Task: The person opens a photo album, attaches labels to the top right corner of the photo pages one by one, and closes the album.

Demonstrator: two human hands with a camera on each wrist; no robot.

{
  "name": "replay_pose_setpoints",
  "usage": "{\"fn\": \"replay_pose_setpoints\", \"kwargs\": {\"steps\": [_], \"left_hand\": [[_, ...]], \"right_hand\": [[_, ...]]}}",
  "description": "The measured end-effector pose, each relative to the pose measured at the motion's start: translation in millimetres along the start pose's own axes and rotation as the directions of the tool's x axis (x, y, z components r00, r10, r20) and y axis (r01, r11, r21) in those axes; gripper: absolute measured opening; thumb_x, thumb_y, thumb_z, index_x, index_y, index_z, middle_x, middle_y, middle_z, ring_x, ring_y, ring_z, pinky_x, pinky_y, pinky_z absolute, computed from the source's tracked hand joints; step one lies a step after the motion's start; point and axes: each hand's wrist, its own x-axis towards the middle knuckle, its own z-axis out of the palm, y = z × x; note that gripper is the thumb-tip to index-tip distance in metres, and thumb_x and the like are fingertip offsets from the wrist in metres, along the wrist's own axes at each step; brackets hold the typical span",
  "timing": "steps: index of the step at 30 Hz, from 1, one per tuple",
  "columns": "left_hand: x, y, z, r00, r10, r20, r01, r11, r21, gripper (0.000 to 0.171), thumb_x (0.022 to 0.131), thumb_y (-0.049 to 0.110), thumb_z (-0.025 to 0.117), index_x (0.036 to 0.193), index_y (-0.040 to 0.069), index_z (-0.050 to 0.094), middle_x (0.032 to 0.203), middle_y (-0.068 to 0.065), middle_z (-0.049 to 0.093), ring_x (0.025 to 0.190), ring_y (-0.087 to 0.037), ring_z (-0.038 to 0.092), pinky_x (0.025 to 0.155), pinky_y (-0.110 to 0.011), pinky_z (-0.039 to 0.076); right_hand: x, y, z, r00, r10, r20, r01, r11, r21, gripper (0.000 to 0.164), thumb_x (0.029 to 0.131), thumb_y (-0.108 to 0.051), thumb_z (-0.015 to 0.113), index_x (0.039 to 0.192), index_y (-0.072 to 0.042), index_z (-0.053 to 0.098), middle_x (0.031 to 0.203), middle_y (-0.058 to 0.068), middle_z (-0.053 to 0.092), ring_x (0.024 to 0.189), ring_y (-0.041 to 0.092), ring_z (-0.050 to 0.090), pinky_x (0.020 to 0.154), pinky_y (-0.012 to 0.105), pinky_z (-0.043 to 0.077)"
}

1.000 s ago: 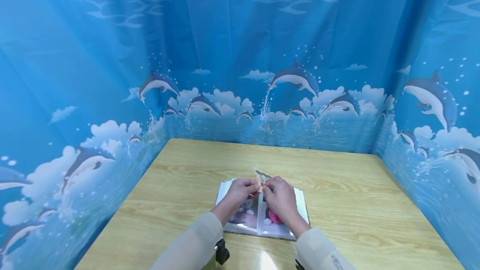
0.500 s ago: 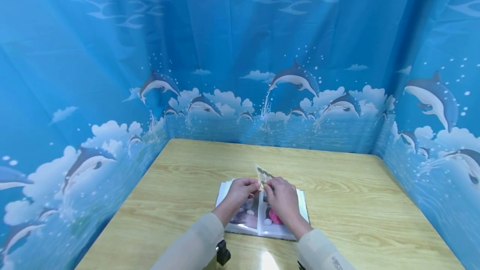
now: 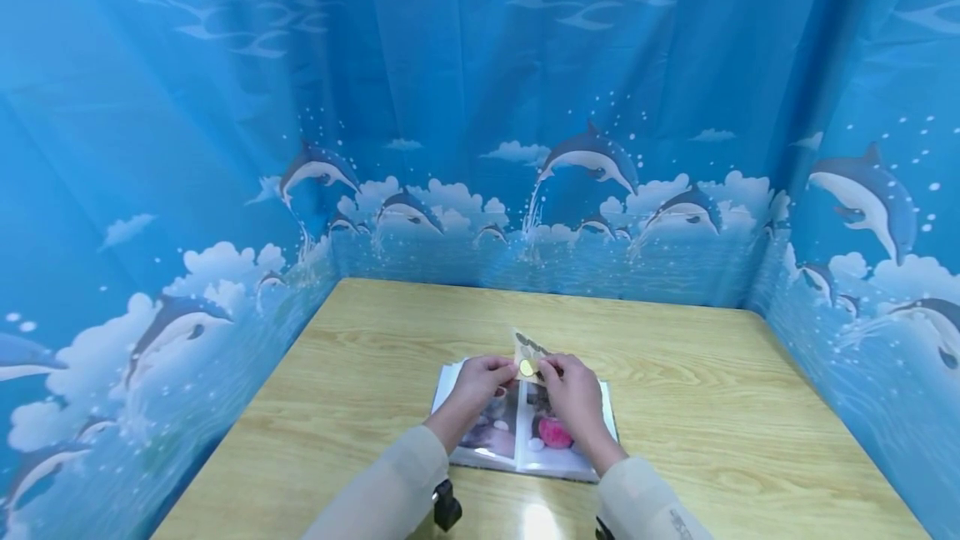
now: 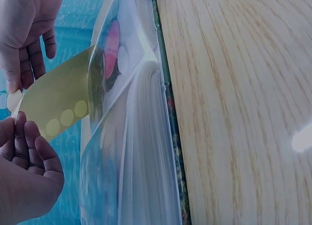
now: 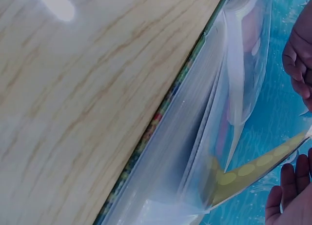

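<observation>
Peeling looks partway: left hand pinches the sheet, right hand a round sticker between them; other discs remain attached.

Round sticker: yellow. Sticker sheet: yellowish, dotted. Photo album: mottled green-red cover. Worktop: yellowish woodgrain. Curtain: blue dolphin print.

No lettering can be read; the dark marking on the right sleeve is too blurred.
</observation>
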Motion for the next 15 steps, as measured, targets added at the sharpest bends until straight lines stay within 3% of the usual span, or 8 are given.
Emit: {"fn": "replay_pose_setpoints", "kwargs": {"steps": [7,15], "left_hand": [[4.5,-1.4,-5.6,1.000,-0.001,-0.029,0.000,1.000,-0.023,0.019,0.092,0.011,0.068,0.106,-0.002,0.071,0.089,-0.013,0.073,0.090,-0.032,0.068,0.079,-0.039,0.056],[18.4,-1.7,-17.6,0.996,0.036,-0.082,-0.036,0.999,0.010,0.023,0.093,0.010,0.067,0.109,-0.006,0.070,0.087,-0.006,0.071,0.083,-0.026,0.068,0.076,-0.036,0.057]], "right_hand": [[3.5,2.9,-5.3,0.993,0.108,-0.042,-0.104,0.992,0.076,0.022,0.098,-0.024,0.062,0.104,-0.005,0.072,0.099,0.010,0.071,0.092,0.027,0.065,0.084,0.046,0.054],[3.6,5.5,-9.1,0.992,0.120,-0.025,-0.117,0.988,0.103,0.024,0.100,-0.023,0.060,0.106,-0.003,0.071,0.098,0.010,0.070,0.090,0.026,0.063,0.083,0.045,0.054]]}}
